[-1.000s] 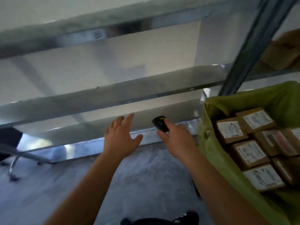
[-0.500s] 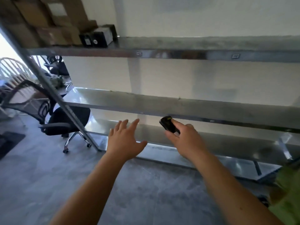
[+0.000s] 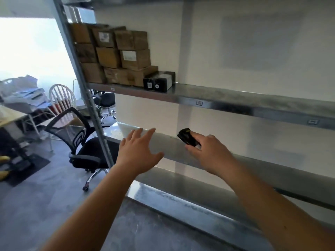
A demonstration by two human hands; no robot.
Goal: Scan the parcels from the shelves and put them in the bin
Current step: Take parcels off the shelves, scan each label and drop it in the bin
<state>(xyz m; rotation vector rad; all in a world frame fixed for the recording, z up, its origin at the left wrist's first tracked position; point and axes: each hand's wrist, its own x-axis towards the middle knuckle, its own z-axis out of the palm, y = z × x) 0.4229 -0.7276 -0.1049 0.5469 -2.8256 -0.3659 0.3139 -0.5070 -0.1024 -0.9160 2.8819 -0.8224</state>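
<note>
A cream wall backed the shelving, a black mesh office chair stood on grey floor, and a window glared white.

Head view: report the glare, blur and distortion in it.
Head view: the window area at left is blown out white, washing out the clutter below; wide-angle bending tilts the shelf post; box labels on the cardboard parcels are too soft to read; the left hand and scanner look fairly sharp.
</note>
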